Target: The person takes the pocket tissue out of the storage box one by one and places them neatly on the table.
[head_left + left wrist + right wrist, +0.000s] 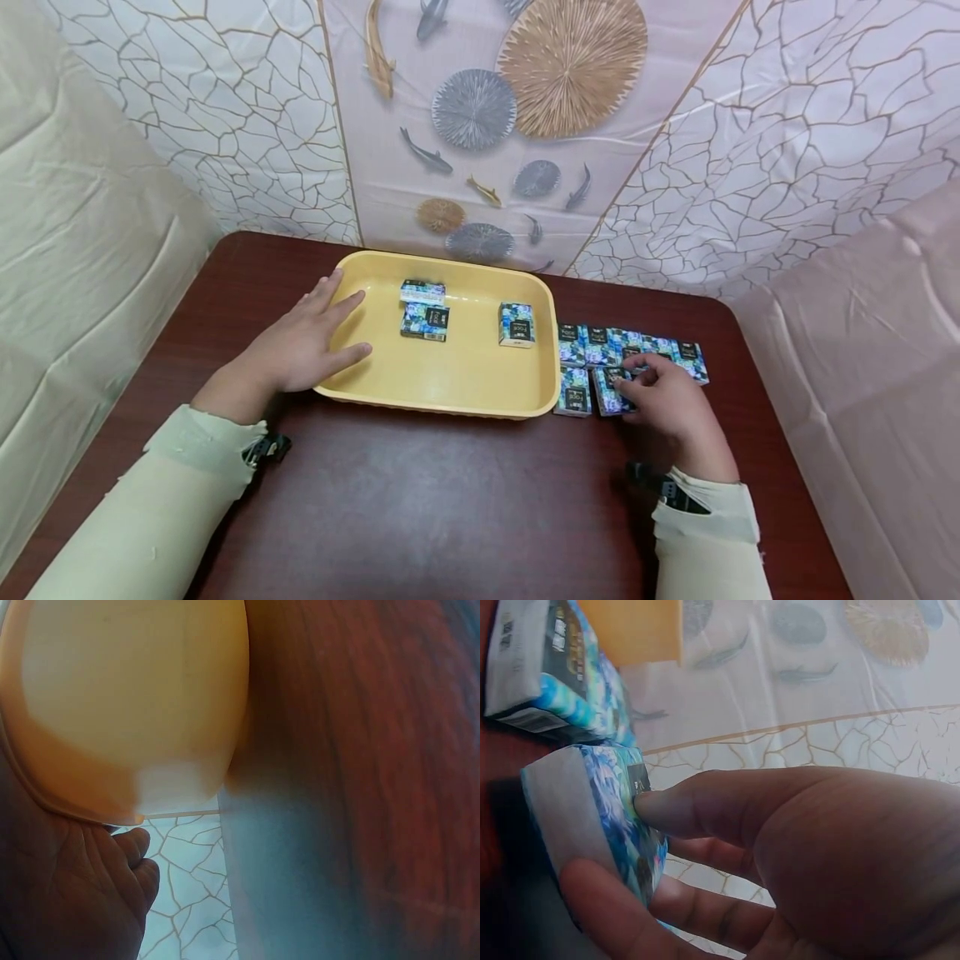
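My left hand lies over the left rim of a yellow tray, fingers spread; in the left wrist view the palm is against the tray's outer side. Right of the tray, my right hand grips a small blue floral tissue pack with thumb and fingers. In the right wrist view this pack tilts slightly, the thumb on its printed face. Beside it stands another tissue pack. Inside the tray, two packs touch near the back left, and one pack lies at the right.
A row of several tissue packs runs along the table behind the right hand, beside the tray's right edge. The dark red-brown table ends at a patterned cloth backdrop, with plain cloth on both sides.
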The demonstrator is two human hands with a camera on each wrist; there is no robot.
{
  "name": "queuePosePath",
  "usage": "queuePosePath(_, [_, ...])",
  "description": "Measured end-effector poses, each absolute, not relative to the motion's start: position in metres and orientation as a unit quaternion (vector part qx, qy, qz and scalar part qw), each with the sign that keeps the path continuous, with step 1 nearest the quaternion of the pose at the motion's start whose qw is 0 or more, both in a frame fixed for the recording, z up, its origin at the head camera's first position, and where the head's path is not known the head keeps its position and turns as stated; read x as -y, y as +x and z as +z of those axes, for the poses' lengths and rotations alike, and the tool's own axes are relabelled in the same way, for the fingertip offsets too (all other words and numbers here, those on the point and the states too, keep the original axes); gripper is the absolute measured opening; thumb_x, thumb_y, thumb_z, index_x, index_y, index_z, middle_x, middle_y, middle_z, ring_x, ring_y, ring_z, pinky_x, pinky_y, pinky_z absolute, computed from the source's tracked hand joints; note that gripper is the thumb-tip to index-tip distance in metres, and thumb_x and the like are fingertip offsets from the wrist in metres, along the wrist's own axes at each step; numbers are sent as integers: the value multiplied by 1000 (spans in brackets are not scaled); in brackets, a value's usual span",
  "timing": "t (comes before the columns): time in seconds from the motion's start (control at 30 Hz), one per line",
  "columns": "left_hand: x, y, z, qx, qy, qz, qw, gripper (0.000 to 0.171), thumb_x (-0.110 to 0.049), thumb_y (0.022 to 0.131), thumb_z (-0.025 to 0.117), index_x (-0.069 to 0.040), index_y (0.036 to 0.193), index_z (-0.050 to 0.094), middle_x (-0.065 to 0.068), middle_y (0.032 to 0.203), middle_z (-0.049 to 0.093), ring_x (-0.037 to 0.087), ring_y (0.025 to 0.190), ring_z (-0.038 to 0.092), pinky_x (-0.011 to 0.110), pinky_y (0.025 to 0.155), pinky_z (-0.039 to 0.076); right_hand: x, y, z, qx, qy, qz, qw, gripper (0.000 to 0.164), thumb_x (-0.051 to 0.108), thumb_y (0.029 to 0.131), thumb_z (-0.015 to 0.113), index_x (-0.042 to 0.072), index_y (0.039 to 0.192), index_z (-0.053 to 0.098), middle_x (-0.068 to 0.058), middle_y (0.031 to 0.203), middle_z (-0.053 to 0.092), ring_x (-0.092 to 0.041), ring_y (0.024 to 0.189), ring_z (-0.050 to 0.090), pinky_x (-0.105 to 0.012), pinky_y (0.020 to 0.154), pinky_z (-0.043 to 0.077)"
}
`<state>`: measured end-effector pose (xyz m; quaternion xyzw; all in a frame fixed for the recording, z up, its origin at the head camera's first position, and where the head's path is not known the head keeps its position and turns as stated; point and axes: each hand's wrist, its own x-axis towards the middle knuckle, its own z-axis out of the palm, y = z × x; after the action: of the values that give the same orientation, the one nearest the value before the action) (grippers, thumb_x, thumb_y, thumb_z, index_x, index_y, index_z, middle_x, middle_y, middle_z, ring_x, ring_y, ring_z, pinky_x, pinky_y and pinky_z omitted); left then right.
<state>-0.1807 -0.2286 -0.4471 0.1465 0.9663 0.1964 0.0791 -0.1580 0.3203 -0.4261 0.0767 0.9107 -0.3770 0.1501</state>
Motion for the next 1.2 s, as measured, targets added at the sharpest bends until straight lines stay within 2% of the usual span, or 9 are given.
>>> queuePosePath(0.3, [228, -180, -447, -966, 146, 198, 77, 89, -63, 110, 61, -21, 181, 27, 12, 192, -7, 46, 177, 4, 68, 141, 16, -314, -158, -433, -924, 91, -340, 148, 41, 26, 112, 71, 5, 146, 61, -18, 106, 62, -23, 76, 79, -40, 72, 71])
queuePosePath(0.63, [227, -179, -445, -967, 140, 198, 82, 89, -63, 110, 61, -22, 181, 27, 11, 192, -8, 46, 177, 3, 71, 139, 18, -312, -157, -432, -932, 79, -321, 148, 39, 27, 112, 71, 5, 143, 61, -16, 102, 63, -19, 71, 79, -39, 66, 67])
queuePosePath(0.9, [228, -179, -445, -966, 140, 201, 82, 90, -66, 110, 60, -23, 181, 26, 10, 192, -8, 46, 177, 2, 72, 139, 18, -311, -157, -431, -928, 84, -330, 152, 40, 26, 112, 71, 4, 143, 60, -16, 100, 62, -20, 70, 78, -43, 68, 70])
queuePosePath(1.2, [227, -179, -445, -967, 139, 200, 79, 89, -63, 110, 62, -22, 181, 27, 11, 192, -7, 47, 177, 4, 73, 138, 19, -309, -157, -432, -928, 86, -329, 153, 38, 26, 111, 71, 6, 142, 62, -16, 104, 66, -23, 72, 79, -42, 69, 70])
